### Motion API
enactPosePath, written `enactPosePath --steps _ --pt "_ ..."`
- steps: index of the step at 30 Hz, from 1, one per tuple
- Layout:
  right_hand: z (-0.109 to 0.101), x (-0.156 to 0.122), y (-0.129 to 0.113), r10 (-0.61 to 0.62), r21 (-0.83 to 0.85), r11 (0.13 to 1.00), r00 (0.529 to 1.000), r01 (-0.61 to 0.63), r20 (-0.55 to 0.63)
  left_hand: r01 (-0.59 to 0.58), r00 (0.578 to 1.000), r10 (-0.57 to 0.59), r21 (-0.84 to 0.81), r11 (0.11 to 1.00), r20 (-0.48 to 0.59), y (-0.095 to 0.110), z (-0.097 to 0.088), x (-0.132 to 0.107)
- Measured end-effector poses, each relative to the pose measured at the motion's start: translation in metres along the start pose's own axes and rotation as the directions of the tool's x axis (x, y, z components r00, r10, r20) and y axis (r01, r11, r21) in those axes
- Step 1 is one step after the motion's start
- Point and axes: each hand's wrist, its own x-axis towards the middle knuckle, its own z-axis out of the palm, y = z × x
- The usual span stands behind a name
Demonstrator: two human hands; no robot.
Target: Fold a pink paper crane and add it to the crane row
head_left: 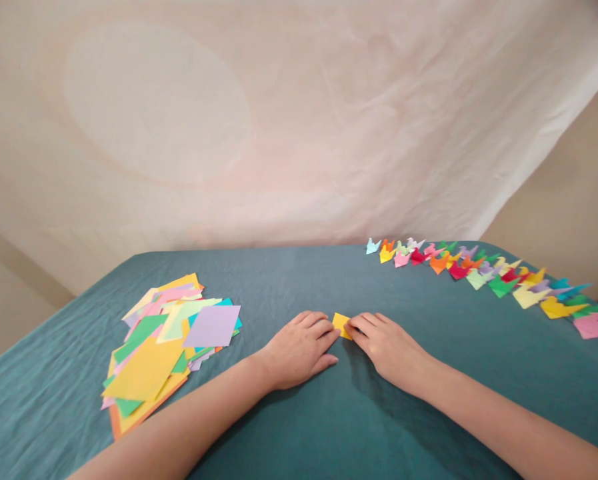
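A small folded square of yellow origami paper [341, 325] lies on the teal cloth between my two hands. My left hand [301, 350] rests palm down at its left side. Its index fingertip presses on the paper's edge, and the thumb lies apart on the cloth. From the right, my right hand [386, 347] grips the paper's right corner with bent fingers and covers part of it. The thumb of that hand is mostly hidden.
A loose pile of coloured paper sheets [146, 367] lies to the left, with a lilac square [213, 326] on its right side. Several folded paper cranes [503, 285] stand in rows along the table's right and back edge. A pale cloth [299, 120] hangs behind the table.
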Motion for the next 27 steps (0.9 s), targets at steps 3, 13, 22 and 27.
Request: enactPosePath --steps 3,13,22,27 --pt "-0.0008 0.0 -0.0007 0.003 0.0 1.0 1.0 -0.003 0.011 0.004 1.0 -0.004 -0.001 1.0 0.004 0.0003 -0.0007 0.0006" --pt "-0.0058 -0.0034 -0.0074 0.006 0.001 1.0 1.0 -0.006 0.008 0.004 1.0 -0.004 0.022 1.0 0.015 0.0015 -0.0031 0.0022" --pt "-0.0063 -0.0004 -0.0081 0.037 -0.022 0.999 0.997 -0.036 0.075 0.071 0.997 -0.07 0.037 0.997 -0.009 0.0026 -0.0035 0.0015" --pt "-0.008 0.001 -0.0046 0.051 0.006 0.999 0.994 -0.051 0.098 0.075 0.997 -0.074 0.034 0.997 -0.024 0.0031 -0.0055 0.0012"
